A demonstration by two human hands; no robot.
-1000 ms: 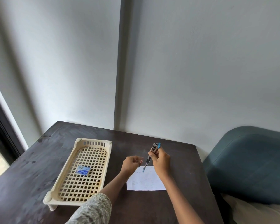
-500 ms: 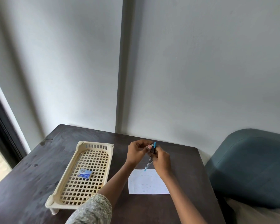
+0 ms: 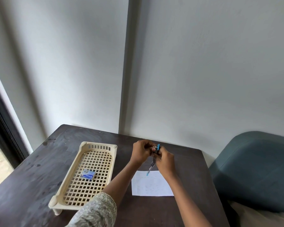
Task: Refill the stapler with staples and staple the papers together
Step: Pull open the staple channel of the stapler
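A small stapler with a blue end is held up above the dark table. My right hand grips its body. My left hand pinches its top end; fingers hide whatever lies between them. A thin metal pusher rod with a blue tip hangs from the stapler toward the white papers, which lie flat below the hands. A small blue staple box rests in the cream lattice tray on the left.
A teal cushioned seat stands right of the table, a pale cushion below it. The wall runs close behind the table's far edge. A dark window frame borders the left side.
My left hand has risen from beside the papers and closed on the stapler's top end. Both hands and the stapler sit slightly higher and farther back than a second ago.
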